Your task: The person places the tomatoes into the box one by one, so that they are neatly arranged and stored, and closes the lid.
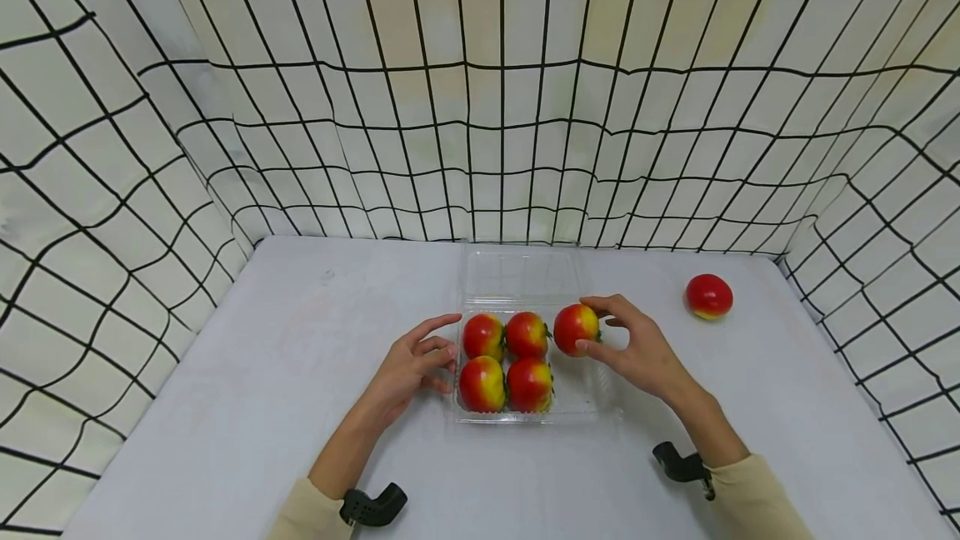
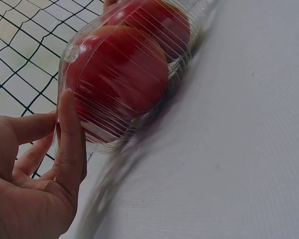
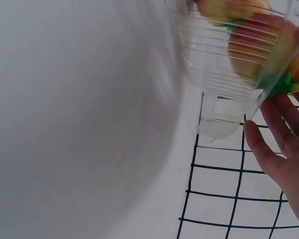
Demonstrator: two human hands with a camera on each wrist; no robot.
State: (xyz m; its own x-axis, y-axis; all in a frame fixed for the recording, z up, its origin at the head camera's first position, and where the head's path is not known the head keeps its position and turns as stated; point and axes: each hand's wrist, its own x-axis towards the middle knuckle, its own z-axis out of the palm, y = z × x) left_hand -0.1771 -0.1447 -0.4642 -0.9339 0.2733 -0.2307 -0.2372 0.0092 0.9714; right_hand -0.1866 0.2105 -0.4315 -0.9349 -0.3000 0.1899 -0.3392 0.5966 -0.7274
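Note:
A clear plastic clamshell box lies on the white table with its lid folded back. Inside, two rows of red-and-yellow fruits fill the left and middle parts. Over the box's back right part, my right hand holds another red-and-yellow fruit between thumb and fingers. A green leafy top shows on a fruit in the right wrist view. At the box's left wall, my left hand touches the plastic with loosely extended fingers.
One more red fruit lies on the table toward the back right. Black netting stands around the back and both sides. Dark wrist cameras sit on both forearms, close above the table.

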